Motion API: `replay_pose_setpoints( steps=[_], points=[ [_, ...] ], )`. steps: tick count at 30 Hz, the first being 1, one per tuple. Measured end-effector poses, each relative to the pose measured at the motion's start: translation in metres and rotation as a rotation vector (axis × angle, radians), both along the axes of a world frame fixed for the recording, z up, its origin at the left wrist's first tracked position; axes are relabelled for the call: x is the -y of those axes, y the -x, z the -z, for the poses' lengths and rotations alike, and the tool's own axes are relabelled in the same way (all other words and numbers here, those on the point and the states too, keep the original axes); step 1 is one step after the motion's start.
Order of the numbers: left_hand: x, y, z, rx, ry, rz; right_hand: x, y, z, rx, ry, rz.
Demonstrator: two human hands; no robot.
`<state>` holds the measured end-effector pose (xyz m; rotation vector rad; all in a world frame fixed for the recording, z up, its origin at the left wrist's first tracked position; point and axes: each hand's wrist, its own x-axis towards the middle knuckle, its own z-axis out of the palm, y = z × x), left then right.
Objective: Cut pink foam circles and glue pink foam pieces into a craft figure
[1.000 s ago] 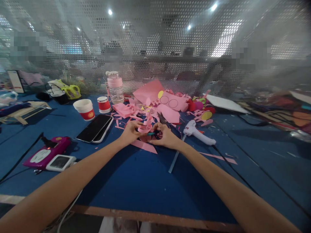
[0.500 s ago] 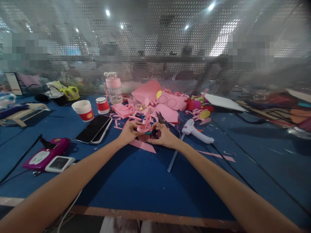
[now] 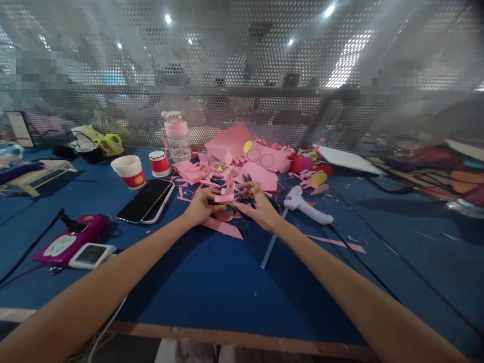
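Note:
My left hand [image 3: 202, 204] pinches a pink paper strip [image 3: 224, 197] just above the blue table [image 3: 212, 282]. My right hand [image 3: 257, 204] sits close beside it with its fingers part spread and raised, touching the same paper piece; a dark, teal-tipped thing shows between the hands, too small to name. A round pink cut-out [image 3: 224, 216] and a larger pink scrap [image 3: 223, 228] lie under the hands. Dark scissors [image 3: 249, 182] lie just behind my right hand.
A white glue gun [image 3: 306, 205] and a glue stick [image 3: 270, 247] lie at the right. Two phones [image 3: 145, 200], two paper cups [image 3: 130, 171], a pink bottle [image 3: 177, 136] and a magenta device [image 3: 68, 242] are at the left. Pink paper craft pieces [image 3: 260, 161] pile up behind, before a perforated screen.
My right hand's fingers have opened and lifted from a closed grip beside the paper. The left hand has stayed put with the strip. The view has shifted slightly.

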<state>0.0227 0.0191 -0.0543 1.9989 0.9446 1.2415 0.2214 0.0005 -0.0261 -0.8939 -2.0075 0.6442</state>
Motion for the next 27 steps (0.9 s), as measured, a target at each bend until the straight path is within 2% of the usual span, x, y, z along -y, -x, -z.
replay_pose_setpoints(
  steps=[2, 4, 7, 14, 21, 27],
  points=[
    [-0.002, 0.000, 0.002, 0.018, 0.014, -0.036, 0.007, 0.001, -0.006, -0.091, -0.237, 0.033],
    [-0.003, -0.001, 0.003, -0.002, 0.024, -0.073, 0.014, 0.002, -0.013, -0.072, -0.448, 0.011],
    [-0.002, -0.002, 0.001, -0.044, 0.023, -0.096, 0.023, 0.003, -0.019, 0.079, -0.591, -0.017],
    [-0.001, -0.002, -0.002, -0.039, 0.001, -0.056, 0.028, 0.009, -0.021, 0.351, -0.536, 0.062],
    [-0.002, -0.003, 0.000, -0.039, 0.045, -0.105, 0.029, 0.010, -0.025, 0.382, -0.504, 0.111],
    [0.000, -0.003, -0.006, -0.057, -0.006, -0.108, 0.030, 0.009, -0.026, 0.398, -0.491, 0.100]
  ],
)
